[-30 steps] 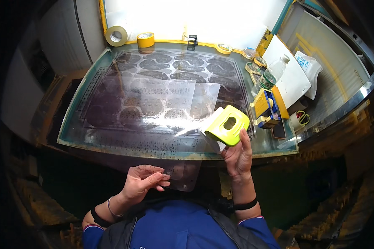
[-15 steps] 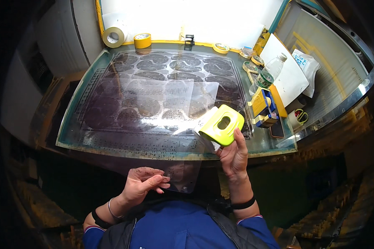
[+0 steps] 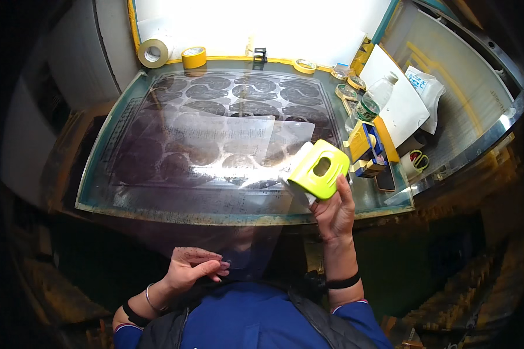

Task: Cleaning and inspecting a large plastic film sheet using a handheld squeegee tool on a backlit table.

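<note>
My right hand (image 3: 335, 216) grips a lime-green hole punch (image 3: 336, 185), raised over the near right part of the glass tabletop. The thumb lies along its right side; the fingers beneath it are mostly hidden. Lower and to the left, my left hand (image 3: 193, 269) pinches the near edge of a clear film sheet (image 3: 247, 251) that hangs over the front of the table. Under the film lies a large dark sheet (image 3: 206, 107) printed with rows of rounded shapes. Two lighter translucent pieces (image 3: 262, 135) overlap it near the middle.
The glass table (image 3: 84, 195) has a teal edge. Tape rolls (image 3: 193, 58) and a small black loupe-like object (image 3: 260, 55) line its back. On the right stand a clear bottle (image 3: 378, 98), a blue-and-yellow tape dispenser (image 3: 367, 148), a dark phone-like slab (image 3: 385, 181) and scissors (image 3: 418, 160) in a holder.
My right hand has lifted the hole punch slightly up and to the right. My left hand has drawn a little down and to the left, towards my body.
</note>
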